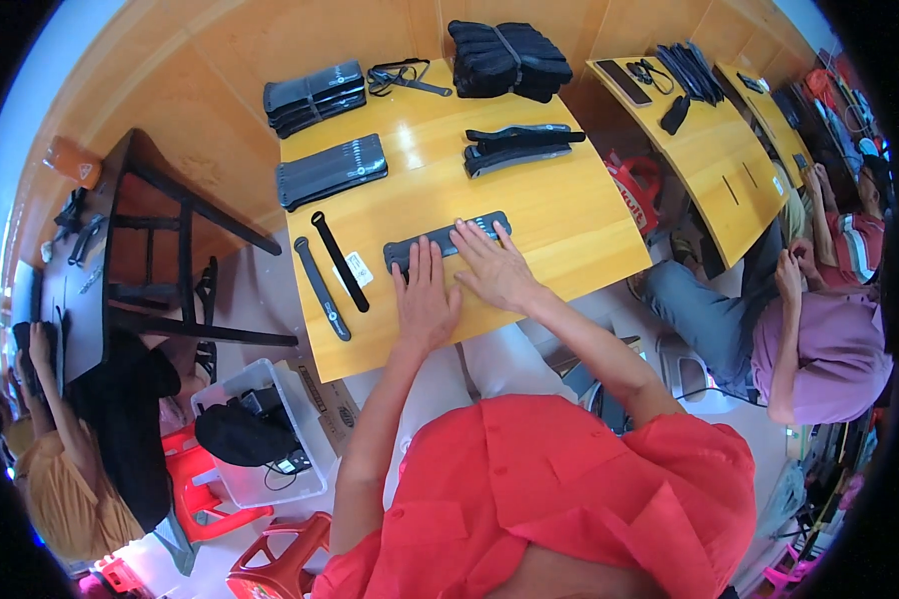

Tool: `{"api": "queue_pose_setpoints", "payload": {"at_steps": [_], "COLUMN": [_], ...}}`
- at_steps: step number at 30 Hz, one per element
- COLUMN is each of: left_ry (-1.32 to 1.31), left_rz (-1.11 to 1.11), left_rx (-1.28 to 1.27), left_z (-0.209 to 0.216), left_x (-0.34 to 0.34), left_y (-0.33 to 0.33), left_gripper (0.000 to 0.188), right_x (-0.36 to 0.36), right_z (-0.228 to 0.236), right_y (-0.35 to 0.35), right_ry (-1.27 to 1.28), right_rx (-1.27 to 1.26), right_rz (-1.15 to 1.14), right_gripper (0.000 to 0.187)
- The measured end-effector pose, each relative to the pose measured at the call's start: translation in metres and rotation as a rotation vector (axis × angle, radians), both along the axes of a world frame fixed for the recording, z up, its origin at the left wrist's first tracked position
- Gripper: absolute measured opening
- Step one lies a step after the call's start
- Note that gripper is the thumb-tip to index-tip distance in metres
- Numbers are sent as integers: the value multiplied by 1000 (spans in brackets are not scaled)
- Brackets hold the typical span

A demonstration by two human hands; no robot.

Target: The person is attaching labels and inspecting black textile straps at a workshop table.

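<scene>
A short, dark grey strap bundle (402,256) with pale print lies crosswise on the yellow table, close to my body. My left hand (429,299) rests flat on its left part, fingers stretched out. Over the right part lies my right hand (497,270), its fingers spread and pressing down. My hands hide the bundle's middle, so I cannot tell how many layers it has. Left of my hands are a black strap (340,262) with a slotted end and a grey strap (322,290). A small white label (358,268) sits beside the black strap.
Strap stacks (331,172) lie at the table's (549,250) left, with a tied bundle (315,98) behind. Farther back are a large black bundle (509,62) and loose straps (519,150). A plastic bin (320,469) and red stools (280,559) stand lower left. People sit on both sides.
</scene>
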State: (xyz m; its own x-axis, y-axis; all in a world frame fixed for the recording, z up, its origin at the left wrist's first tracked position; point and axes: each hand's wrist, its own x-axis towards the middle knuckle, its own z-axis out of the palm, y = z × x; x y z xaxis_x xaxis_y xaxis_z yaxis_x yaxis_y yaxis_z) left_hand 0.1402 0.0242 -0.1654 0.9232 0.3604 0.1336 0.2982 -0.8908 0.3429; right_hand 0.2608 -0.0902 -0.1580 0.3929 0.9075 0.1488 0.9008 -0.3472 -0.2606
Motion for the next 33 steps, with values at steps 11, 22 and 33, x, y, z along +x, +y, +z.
{"api": "queue_pose_setpoints", "payload": {"at_steps": [11,22,33], "left_ry": [-79,-85,-342], "left_rz": [72,43,66], "left_rx": [117,165,-259], "left_z": [9,-8,-4], "left_x": [26,45,34], "left_y": [30,28,46], "left_gripper": [71,78,61], "right_x": [63,68,69], "right_z": [-2,-15,-18], "right_y": [31,58,60], "right_ry": [34,-177,-100], "right_rx": [180,-14,-29], "right_rz": [-55,104,101], "right_gripper": [51,50,54]}}
